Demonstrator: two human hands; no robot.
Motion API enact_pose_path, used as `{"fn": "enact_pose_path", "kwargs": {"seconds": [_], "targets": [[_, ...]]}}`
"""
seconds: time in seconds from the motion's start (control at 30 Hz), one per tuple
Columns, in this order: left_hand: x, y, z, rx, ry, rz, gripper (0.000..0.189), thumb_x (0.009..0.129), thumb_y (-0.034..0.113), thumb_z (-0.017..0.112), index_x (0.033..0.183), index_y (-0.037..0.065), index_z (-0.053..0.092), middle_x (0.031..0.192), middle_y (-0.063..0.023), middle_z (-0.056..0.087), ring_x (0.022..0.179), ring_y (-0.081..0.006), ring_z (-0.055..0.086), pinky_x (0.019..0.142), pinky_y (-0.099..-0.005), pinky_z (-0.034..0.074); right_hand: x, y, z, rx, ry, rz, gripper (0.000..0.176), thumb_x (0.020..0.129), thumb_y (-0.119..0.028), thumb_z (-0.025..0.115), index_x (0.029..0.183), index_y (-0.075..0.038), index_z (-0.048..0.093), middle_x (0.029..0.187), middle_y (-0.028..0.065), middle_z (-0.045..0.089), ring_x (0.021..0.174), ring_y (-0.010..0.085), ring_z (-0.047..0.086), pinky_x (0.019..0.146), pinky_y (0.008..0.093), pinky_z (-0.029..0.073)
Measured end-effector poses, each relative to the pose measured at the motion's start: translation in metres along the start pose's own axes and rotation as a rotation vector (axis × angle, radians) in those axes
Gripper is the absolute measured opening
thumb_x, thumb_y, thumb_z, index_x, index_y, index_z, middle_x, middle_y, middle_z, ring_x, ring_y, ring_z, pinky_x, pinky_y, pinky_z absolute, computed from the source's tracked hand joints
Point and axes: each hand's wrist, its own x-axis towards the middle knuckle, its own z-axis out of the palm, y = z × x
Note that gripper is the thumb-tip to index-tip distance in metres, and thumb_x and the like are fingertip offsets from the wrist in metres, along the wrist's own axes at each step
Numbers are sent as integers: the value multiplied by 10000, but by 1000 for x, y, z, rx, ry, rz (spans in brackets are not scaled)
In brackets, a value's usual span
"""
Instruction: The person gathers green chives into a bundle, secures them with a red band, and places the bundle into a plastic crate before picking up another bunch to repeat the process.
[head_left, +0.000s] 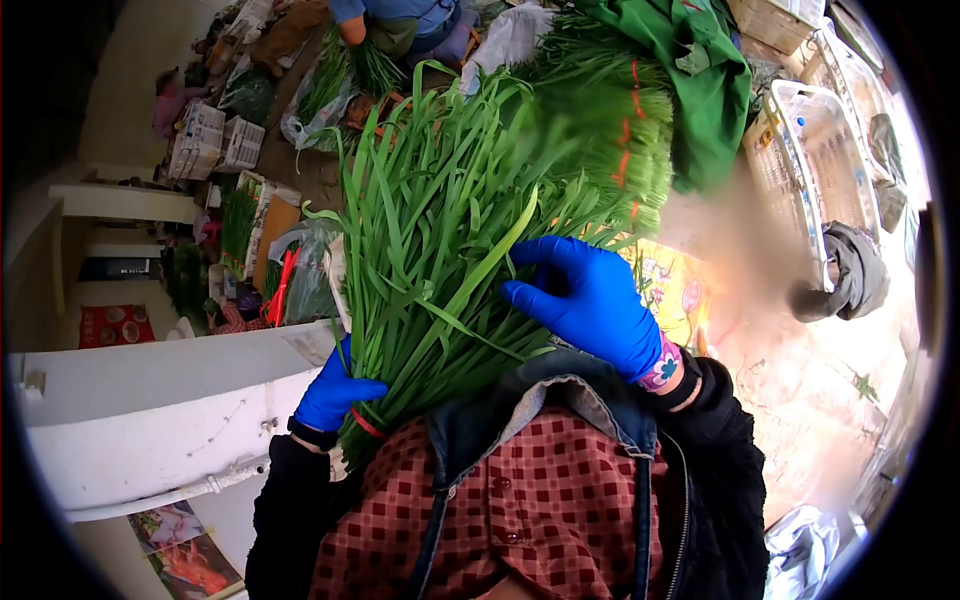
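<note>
A large bunch of long flat green leaves, which look like garlic chives [430, 230], leans upright against my front. My left hand [335, 395], in a blue glove, is wrapped round the lower stems, with the thumb across them. Just below that thumb a red band [368, 424] circles the stems. At the right side of the bunch is my right hand [590, 300], also blue-gloved. Its thumb and index finger are bent with a gap between them, and their tips are at the leaves beside a paler yellow-green blade [510, 235]. The other fingers are partly hidden.
Behind lies a stack of chive bundles [640, 140] with red bands, partly under a green cloth [715, 90]. White plastic baskets [800, 130] stand at right. A white ledge [180, 400] runs along the left. Another person [420, 15] sits at the top, near more greens.
</note>
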Motion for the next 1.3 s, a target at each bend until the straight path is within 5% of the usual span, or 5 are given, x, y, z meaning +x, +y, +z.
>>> {"fn": "enact_pose_path", "kwargs": {"seconds": [0.3, 0.57, 0.7, 0.87, 1.3], "targets": [[-6, 5, 10, -29, 7, -1, 874, 662, -56, 713, 1429, 46, 309, 1363, -90, 457, 1248, -202, 441, 1038, -340, 358, -13, 21, 31, -725, 120, -413, 162, 767, -135, 695, 904, -88, 622, 664, 73, 576, 586, 274, 594, 514, 369, 464], [-13, 20, 23, 47, -16, -29, 903, 657, -62, 713, 1441, 47, 278, 1386, -93, 434, 1275, -213, 417, 1057, -342, 333, -28, 46, -34, 426, 199, 325, 86, 912, -111, 573, 955, -47, 611, 793, 97, 656, 636, 144, 624, 588, 249, 480], [-15, 21, 24, 98, -9, 1, 893, 655, -68, 711, 1434, 47, 291, 1375, -90, 442, 1263, -208, 423, 1046, -338, 346, -73, 84, -72, -797, -368, -106, 427, 769, -202, 669, 1181, -117, 595, 855, 93, 647, 671, 276, 621, 600, 376, 479], [-14, 19, 24, 133, -4, 1, 879, 661, -66, 705, 1432, 48, 297, 1378, -88, 439, 1261, -209, 424, 1040, -337, 353, -42, -5, -58, -644, 37, -446, 429, 739, -157, 668, 1162, -137, 605, 915, 37, 648, 647, 219, 585, 541, 353, 446], [-17, 17, 26, 59, 51, -27, 872, 631, -52, 731, 1407, 35, 342, 1354, -83, 468, 1241, -200, 446, 1040, -343, 359, -36, 6, 12, -667, -112, -685, 142, 768, -179, 641, 874, -87, 626, 632, 40, 483, 538, 200, 528, 453, 341, 400]]}}
